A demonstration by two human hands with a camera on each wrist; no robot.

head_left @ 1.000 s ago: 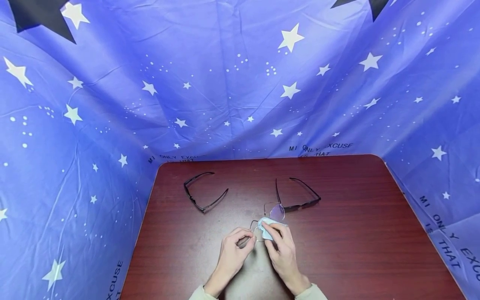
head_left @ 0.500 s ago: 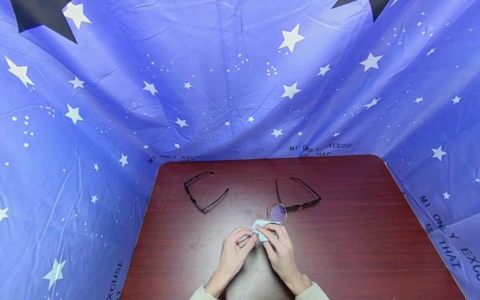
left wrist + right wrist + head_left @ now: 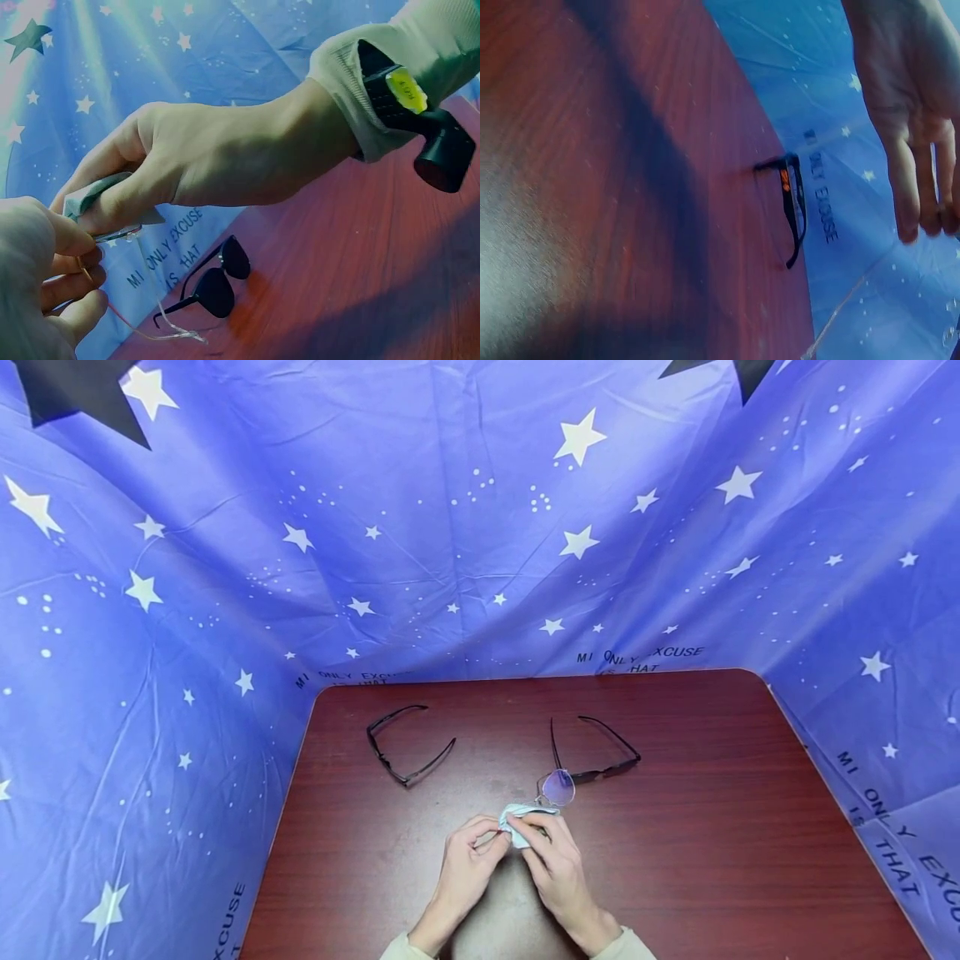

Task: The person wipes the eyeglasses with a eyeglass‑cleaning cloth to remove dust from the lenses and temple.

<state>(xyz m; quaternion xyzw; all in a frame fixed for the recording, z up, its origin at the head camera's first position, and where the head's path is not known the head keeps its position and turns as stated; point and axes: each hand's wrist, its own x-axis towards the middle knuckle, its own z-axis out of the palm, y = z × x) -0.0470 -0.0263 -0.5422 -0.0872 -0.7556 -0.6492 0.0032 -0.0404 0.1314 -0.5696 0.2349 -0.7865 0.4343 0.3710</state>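
Near the table's front, my left hand pinches the edge of thin-framed eyeglasses, whose tinted far lens shows beyond the fingers. With thumb and fingers my right hand grips a pale blue cloth, folded over the nearer lens, which it hides. The two hands' fingertips almost meet at the cloth. In the left wrist view, the cloth is bunched under the right thumb, and a slim clear temple hangs below. The right wrist view catches part of the right hand, its fingertips near the frame edge.
Dark sunglasses lie just behind the eyeglasses, temples pointing away. Another black-framed pair sits at the back left of the reddish wooden table. A blue star-patterned curtain encloses the back and sides.
The cloth in my right hand has slid left toward my left fingers and now covers the nearer lens. The eyeglasses have shifted slightly, their far lens moving a little right and down.
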